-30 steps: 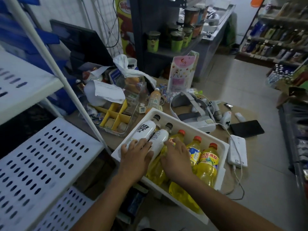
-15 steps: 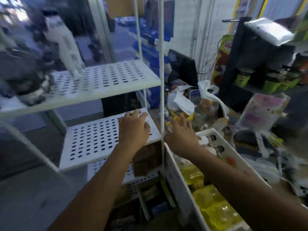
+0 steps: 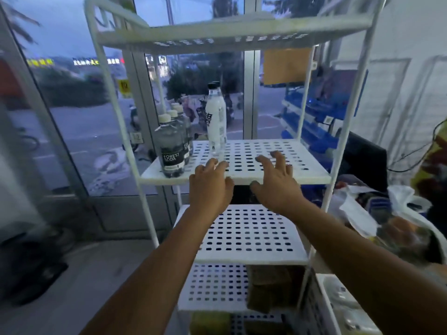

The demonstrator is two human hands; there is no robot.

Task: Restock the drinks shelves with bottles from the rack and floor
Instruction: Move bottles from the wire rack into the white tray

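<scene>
- Several clear soda bottles (image 3: pixel 169 151) stand in a row along the left edge of the middle shelf (image 3: pixel 312 174), and the front one stands right at the front lip.
- Just right of them, further back, a tall white bottle (image 3: pixel 216 122) stands upright. From there to the right-hand post the perforated surface lies open, and the top shelf (image 3: pixel 229 35) is well above the bottle's cap.
- Half a second ago we had both hands at the lower shelf (image 3: pixel 242 238). A second ago they lay on bottles in the white tray (image 3: pixel 326 293). Now they are up at the middle shelf's front edge.
- Our left hand (image 3: pixel 210 187) rests loosely bent fingers on the front lip and holds nothing. The white bottle is just beyond its fingertips, and the soda bottles are just to its left.
- Our right hand (image 3: pixel 275 184) is spread wide over the shelf with its thumb at the front edge, and it grips nothing. The white bottle stands near it, back and to the left.
</scene>
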